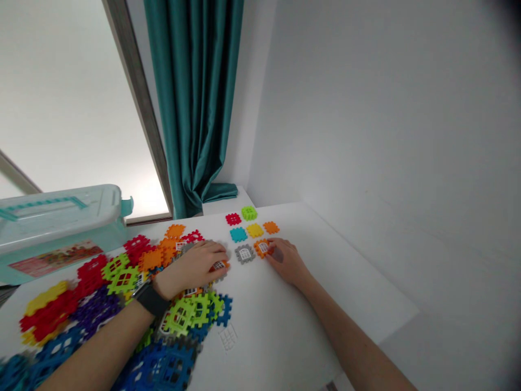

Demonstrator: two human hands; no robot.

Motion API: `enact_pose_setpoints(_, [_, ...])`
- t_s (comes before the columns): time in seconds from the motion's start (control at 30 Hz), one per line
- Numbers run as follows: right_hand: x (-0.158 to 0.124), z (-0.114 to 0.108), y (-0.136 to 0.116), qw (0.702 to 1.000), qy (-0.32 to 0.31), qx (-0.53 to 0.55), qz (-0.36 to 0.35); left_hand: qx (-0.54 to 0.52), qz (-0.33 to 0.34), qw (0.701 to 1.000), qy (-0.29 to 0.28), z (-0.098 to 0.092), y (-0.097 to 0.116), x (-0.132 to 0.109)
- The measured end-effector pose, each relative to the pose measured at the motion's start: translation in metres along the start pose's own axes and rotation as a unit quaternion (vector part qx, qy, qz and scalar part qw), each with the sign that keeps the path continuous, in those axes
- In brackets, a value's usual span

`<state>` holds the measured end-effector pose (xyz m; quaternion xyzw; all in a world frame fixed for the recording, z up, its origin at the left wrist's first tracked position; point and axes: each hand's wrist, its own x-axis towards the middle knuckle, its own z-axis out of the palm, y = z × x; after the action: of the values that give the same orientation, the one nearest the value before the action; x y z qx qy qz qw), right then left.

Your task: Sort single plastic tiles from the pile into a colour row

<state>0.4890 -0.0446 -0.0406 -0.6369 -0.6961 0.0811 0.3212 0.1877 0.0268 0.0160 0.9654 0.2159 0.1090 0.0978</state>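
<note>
My right hand [288, 262] pinches the right edge of an orange window tile [261, 248], which lies on the white table beside a grey window tile [245, 253]. Over the pile of toothed plastic tiles, my left hand [201, 262] has its thumb and fingers closed around another orange window tile [220, 265]; part of that tile is hidden by the fingers. Behind the right hand's tile lie a blue tile [238, 234], a yellow tile [254, 230] and an orange tile [271, 227]. Farther back are a red tile [233, 219] and a lime green tile [249, 213].
Lime green tiles [181, 316], blue tiles [173, 365] and purple tiles [95, 308] crowd the table's left side. A loose white window grid [228, 338] lies near the front. A lidded turquoise box [61, 233] stands back left. A wall [366, 136] borders the right; a green curtain [195, 108] hangs behind.
</note>
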Motion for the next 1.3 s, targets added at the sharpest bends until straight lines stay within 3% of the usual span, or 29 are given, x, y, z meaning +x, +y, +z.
enact_pose_setpoints(0.27, [-0.002, 0.001, 0.003, 0.997, 0.061, 0.029, -0.038, 0.010, -0.004, 1.000, -0.006, 0.001, -0.001, 0.000])
enact_pose_setpoints(0.4, [-0.002, 0.000, -0.010, 0.994, 0.078, 0.009, -0.078, 0.012, -0.012, 1.000, -0.002, -0.009, -0.009, -0.002])
enact_pose_setpoints(0.6, [0.003, 0.008, -0.052, 0.986, 0.008, -0.002, -0.169, 0.002, -0.043, 0.999, -0.002, -0.038, -0.026, -0.011])
enact_pose_setpoints(0.77, [0.009, 0.017, -0.089, 0.974, -0.047, -0.018, -0.221, 0.008, -0.050, 0.999, 0.003, -0.053, -0.018, -0.013])
enact_pose_setpoints(0.97, [0.011, 0.023, -0.115, 0.961, -0.097, -0.022, -0.258, 0.009, -0.049, 0.999, 0.018, -0.055, -0.006, -0.024])
enact_pose_setpoints(1.3, [0.016, 0.034, -0.146, 0.943, -0.141, 0.008, -0.300, 0.046, -0.100, 0.992, 0.061, -0.050, 0.001, -0.086])
